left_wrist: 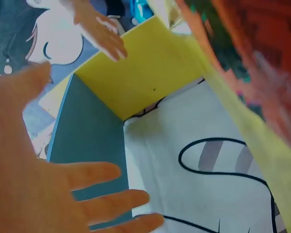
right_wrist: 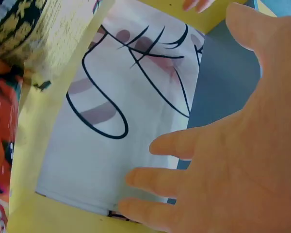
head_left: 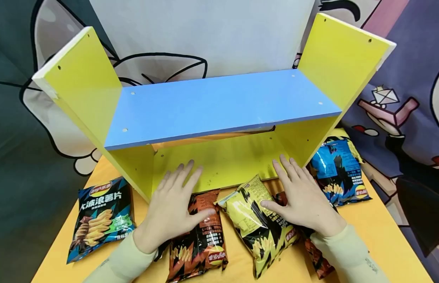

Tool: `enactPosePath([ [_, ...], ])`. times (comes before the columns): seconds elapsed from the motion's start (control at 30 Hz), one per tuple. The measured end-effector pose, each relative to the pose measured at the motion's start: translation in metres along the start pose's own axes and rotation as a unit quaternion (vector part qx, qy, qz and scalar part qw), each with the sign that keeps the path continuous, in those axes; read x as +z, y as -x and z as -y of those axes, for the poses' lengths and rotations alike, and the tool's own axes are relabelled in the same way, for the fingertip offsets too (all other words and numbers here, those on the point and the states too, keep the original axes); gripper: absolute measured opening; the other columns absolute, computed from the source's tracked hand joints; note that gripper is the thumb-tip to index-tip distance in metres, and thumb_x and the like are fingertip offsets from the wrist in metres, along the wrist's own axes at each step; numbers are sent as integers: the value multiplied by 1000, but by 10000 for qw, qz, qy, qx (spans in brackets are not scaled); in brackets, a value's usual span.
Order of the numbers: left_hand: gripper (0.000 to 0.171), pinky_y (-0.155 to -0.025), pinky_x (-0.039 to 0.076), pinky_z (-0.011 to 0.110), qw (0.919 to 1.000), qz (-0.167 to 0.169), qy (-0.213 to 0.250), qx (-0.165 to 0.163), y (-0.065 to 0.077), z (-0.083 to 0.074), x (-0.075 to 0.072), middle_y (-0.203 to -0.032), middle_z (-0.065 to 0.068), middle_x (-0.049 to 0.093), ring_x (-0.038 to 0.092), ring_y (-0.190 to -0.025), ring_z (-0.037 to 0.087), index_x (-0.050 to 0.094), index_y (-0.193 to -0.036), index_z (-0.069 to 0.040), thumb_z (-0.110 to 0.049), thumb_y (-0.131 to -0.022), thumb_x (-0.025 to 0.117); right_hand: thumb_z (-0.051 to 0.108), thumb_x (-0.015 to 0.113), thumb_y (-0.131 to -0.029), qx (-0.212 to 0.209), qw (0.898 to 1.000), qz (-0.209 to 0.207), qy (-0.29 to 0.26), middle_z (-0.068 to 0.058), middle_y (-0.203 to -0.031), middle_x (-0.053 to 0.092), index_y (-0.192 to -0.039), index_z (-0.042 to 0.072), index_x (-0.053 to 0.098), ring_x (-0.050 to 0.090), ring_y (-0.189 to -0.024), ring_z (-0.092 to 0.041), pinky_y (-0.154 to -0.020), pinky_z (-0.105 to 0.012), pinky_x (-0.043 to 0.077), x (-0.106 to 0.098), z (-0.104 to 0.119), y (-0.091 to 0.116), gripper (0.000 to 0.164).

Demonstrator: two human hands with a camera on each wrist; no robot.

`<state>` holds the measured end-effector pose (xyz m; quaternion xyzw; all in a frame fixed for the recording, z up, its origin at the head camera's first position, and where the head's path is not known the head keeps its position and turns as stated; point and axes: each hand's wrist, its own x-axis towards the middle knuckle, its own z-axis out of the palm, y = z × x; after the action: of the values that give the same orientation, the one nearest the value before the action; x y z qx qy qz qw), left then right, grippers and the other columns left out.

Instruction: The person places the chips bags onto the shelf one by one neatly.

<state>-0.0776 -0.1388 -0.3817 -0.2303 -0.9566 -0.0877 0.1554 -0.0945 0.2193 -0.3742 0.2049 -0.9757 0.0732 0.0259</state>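
A yellow shelf unit (head_left: 212, 165) with a blue middle board (head_left: 219, 106) stands on the table. Before its lower opening, my left hand (head_left: 173, 210) is held palm down, fingers straight and spread. My right hand (head_left: 305, 202) mirrors it on the other side, thumb pointing inward. Neither holds anything. Below the left thumb lies a reddish-brown chip bag (head_left: 203, 243); a yellow chip bag (head_left: 259, 226) lies beside the right thumb. Another brown chip bag (head_left: 317, 257) is mostly hidden under the right forearm. Both wrist views show extended fingers in front of the unit's opening.
A dark blue chip bag (head_left: 102, 220) lies left of the unit. On the right, a bright blue chip bag (head_left: 341, 169) overlaps a yellow one (head_left: 341, 134). Tall yellow side panels (head_left: 81, 78) rise above the blue board. A printed cloth (head_left: 205, 31) hangs behind the orange table (head_left: 385, 243).
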Motion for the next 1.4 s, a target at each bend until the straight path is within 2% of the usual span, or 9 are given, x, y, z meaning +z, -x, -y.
enactPosePath([
  [0.27, 71, -94, 57, 52, 9832, -1650, 711, 321, -4, 11, -14, -141, 13, 64, 67, -118, 33, 56, -148, -10, -56, -94, 62, 70, 60, -92, -42, 9990, -335, -306, -19, -166, 34, -166, 17, 25, 37, -149, -47, -115, -67, 33, -5, -15, 6, 97],
  [0.47, 54, -82, 58, 50, 9455, -3012, 1116, 530, -11, 19, -24, -119, 18, 73, 70, -100, 36, 68, -128, 1, -42, -96, 61, 61, 66, -94, 88, 9974, -612, -365, -18, -160, 44, -161, 13, 37, 47, -140, -45, -110, -64, 39, -4, -30, 16, 88],
  [0.6, 47, -77, 53, 46, 8900, -4311, 1335, 657, -21, 24, -35, -102, 22, 74, 67, -86, 40, 72, -111, 5, -37, -96, 61, 59, 67, -94, 143, 9976, -614, -270, -22, -157, 46, -160, 10, 39, 49, -136, -48, -105, -67, 41, -5, -41, 24, 87],
  [0.8, 37, -85, 43, 40, 7668, -6218, 1593, 47, -33, 24, -59, -91, 23, 67, 57, -82, 44, 64, -94, 6, -31, -86, 64, 56, 70, -93, 331, 9972, -611, -288, -25, -153, 48, -156, 6, 44, 50, -132, -50, -101, -68, 42, -1, -60, 40, 85],
  [0.93, 39, -98, 38, 38, 7180, -6682, 1858, -589, -33, 30, -75, -101, 21, 61, 54, -101, 43, 56, -91, 7, -27, -73, 63, 56, 71, -92, 587, 9965, -499, -326, -27, -150, 49, -153, 2, 47, 50, -130, -52, -101, -70, 40, 4, -72, 53, 85],
  [1.1, 51, -97, 39, 32, 6952, -6706, 2415, -933, -26, 49, -86, -112, 22, 53, 49, -111, 36, 52, -97, 9, -28, -65, 65, 55, 70, -93, 818, 9951, -419, -359, -29, -144, 52, -150, -1, 48, 53, -123, -51, -93, -70, 44, 10, -84, 70, 83],
  [1.17, 55, -95, 41, 30, 6945, -6582, 2719, -1028, -22, 58, -88, -118, 22, 52, 48, -114, 34, 52, -103, 10, -26, -64, 67, 54, 70, -93, 908, 9942, -428, -373, -29, -139, 54, -147, -2, 50, 58, -115, -49, -86, -69, 47, 13, -88, 77, 80],
  [1.3, 60, -99, 42, 31, 7196, -5978, 3307, -1241, -15, 70, -92, -132, 20, 50, 48, -124, 32, 51, -121, 9, -12, -68, 67, 55, 72, -92, 1267, 9902, -294, -504, -30, -126, 56, -141, -7, 53, 64, -96, -46, -73, -63, 51, 20, -95, 91, 81],
  [1.4, 68, -104, 44, 33, 7405, -5395, 3812, -1236, -13, 75, -93, -140, 19, 49, 48, -129, 32, 47, -134, 7, -3, -69, 65, 62, 66, -93, 1808, 9810, 250, -662, -36, -128, 52, -141, -13, 48, 61, -101, -54, -75, -66, 51, 23, -104, 101, 91],
])
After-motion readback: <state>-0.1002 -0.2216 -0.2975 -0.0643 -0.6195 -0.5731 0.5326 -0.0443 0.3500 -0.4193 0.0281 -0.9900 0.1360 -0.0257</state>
